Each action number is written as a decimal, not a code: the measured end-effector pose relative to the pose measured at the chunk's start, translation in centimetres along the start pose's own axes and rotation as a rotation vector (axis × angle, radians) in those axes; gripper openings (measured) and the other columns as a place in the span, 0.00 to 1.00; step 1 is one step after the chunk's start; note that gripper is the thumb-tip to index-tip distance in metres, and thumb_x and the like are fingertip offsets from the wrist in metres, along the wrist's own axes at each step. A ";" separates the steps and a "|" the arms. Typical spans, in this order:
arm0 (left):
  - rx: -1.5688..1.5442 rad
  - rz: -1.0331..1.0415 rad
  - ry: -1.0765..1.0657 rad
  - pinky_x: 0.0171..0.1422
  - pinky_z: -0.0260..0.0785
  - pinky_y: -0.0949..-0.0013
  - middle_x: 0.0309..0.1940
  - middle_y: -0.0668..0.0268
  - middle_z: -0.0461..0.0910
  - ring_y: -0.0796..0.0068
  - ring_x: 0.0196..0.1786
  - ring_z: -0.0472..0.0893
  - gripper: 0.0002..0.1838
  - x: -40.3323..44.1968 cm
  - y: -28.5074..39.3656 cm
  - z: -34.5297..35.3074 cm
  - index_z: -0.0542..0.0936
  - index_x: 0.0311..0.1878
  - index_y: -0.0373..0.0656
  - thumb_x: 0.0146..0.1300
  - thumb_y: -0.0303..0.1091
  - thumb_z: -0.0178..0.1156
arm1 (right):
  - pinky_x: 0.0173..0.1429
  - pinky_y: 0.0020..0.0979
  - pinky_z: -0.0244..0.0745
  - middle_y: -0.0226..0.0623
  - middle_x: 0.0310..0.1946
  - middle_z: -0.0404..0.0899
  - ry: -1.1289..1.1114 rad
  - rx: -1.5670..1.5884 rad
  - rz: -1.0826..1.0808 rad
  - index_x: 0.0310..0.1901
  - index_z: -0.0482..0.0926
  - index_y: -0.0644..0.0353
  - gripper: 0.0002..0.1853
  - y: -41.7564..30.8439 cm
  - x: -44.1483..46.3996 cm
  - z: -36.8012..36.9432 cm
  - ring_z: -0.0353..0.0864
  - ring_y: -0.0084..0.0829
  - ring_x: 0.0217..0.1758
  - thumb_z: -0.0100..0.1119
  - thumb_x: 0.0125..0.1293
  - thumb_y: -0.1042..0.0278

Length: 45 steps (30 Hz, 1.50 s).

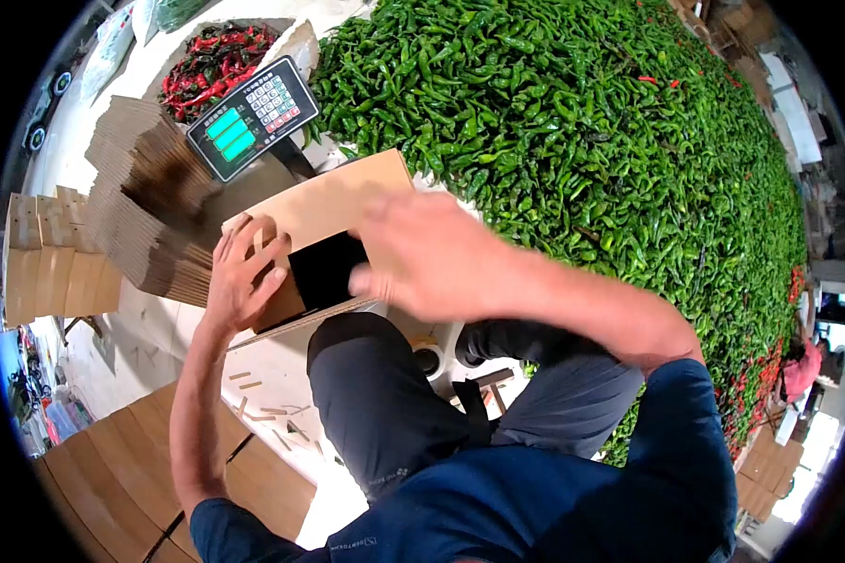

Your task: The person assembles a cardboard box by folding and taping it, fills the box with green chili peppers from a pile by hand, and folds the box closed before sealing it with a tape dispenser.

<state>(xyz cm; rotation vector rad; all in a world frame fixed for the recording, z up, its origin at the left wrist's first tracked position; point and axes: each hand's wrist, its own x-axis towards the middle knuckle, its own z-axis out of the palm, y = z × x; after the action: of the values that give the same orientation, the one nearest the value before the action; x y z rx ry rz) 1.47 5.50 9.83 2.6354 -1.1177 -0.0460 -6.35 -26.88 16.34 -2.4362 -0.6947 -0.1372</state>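
A brown cardboard box (333, 199) stands in front of my knees, its dark inside showing between raised flaps. My left hand (244, 272) grips the box at its left end, fingers bent over the cardboard. At the right end of the opening is my right hand (432, 253), smeared by motion; its fingers are too blurred to read. Just behind the box a digital scale display (253, 117) with green screens and a keypad tilts toward me.
Green peppers (573, 141) form a huge heap behind and to the right. Red peppers (211, 70) lie at the back left. Folded cardboard (150, 206) is stacked left of the box, and more flat cardboard (150, 460) lies lower left. A tape roll (428, 358) sits between my legs.
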 end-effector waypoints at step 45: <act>-1.173 -1.092 0.366 0.61 0.72 0.65 0.53 0.54 0.82 0.68 0.52 0.81 0.36 -2.1 2.4 4.3 0.73 0.65 0.31 0.70 0.56 0.63 | 0.53 0.50 0.79 0.57 0.43 0.82 -0.714 -0.026 0.574 0.50 0.78 0.65 0.14 10.0 -25.0 37.7 0.83 0.57 0.50 0.49 0.68 0.68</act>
<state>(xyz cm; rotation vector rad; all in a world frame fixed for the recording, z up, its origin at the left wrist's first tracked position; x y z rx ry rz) -2.23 4.38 6.21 1.6940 0.4846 -0.3028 -24.96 -23.35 -25.97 -2.5893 -0.2323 0.9863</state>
